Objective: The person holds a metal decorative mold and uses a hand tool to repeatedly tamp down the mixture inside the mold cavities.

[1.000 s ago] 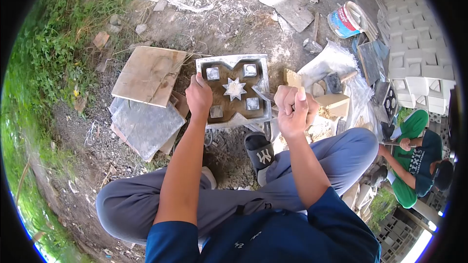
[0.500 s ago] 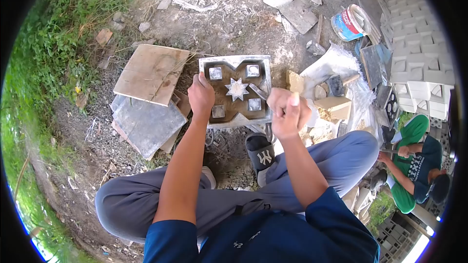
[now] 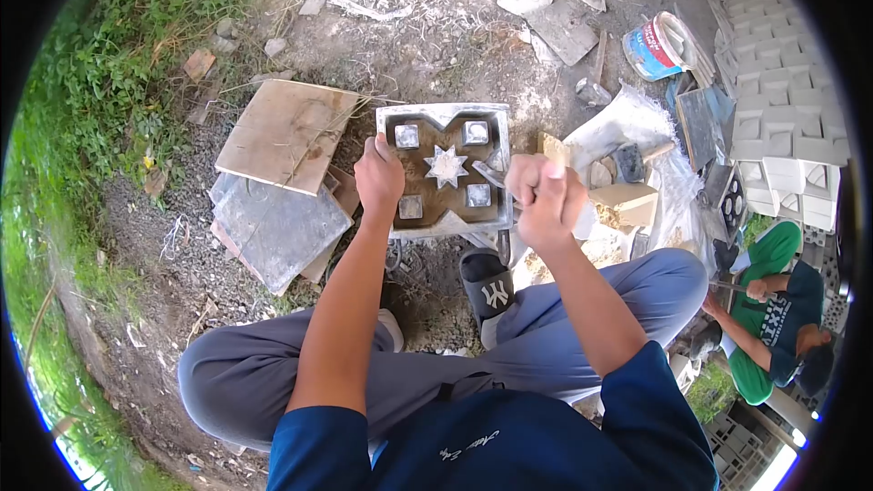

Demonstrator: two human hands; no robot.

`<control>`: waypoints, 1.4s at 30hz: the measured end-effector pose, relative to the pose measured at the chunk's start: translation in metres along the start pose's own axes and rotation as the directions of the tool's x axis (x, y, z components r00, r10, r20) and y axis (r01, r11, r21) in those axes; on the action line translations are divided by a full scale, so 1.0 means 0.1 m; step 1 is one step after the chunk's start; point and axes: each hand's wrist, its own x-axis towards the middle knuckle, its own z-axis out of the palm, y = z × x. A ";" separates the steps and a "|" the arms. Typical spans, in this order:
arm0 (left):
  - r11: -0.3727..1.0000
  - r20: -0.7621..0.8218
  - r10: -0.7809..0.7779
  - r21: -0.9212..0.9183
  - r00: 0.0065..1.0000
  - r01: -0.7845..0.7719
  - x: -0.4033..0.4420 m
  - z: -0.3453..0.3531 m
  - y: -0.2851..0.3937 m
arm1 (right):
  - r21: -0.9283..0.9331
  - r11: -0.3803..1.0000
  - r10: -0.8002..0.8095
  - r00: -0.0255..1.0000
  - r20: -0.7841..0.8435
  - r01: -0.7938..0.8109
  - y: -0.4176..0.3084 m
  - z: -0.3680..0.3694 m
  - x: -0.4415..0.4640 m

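Note:
A square metal mould (image 3: 443, 115) with a star and several square blocks standing inside sits in front of me. My left hand (image 3: 378, 177) is closed on its left rim. My right hand (image 3: 548, 200) is closed, thumb up, just beyond the right rim, round the handle of a small metal-bladed tool (image 3: 488, 173). The blade points left over the mould's right side, near the star (image 3: 446, 166). My fingers hide the handle, and I cannot tell the tool's exact kind.
Flat boards (image 3: 286, 136) lie stacked at the left. At the right are a white sack (image 3: 637, 123) with broken chunks, a paint bucket (image 3: 657, 47) and stacked pale blocks (image 3: 787, 118). Another person (image 3: 787, 318) in green trousers sits at far right.
My right hand has drawn slightly right and the blade has shifted with it, away from the star. My left hand stays on the mould's rim. The whole view has shifted slightly.

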 end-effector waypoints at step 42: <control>0.995 -0.068 0.092 0.043 0.993 -0.089 -0.04 0.08 -0.05 | -0.042 0.998 0.039 0.991 -0.128 -0.044 0.03 0.01 0.22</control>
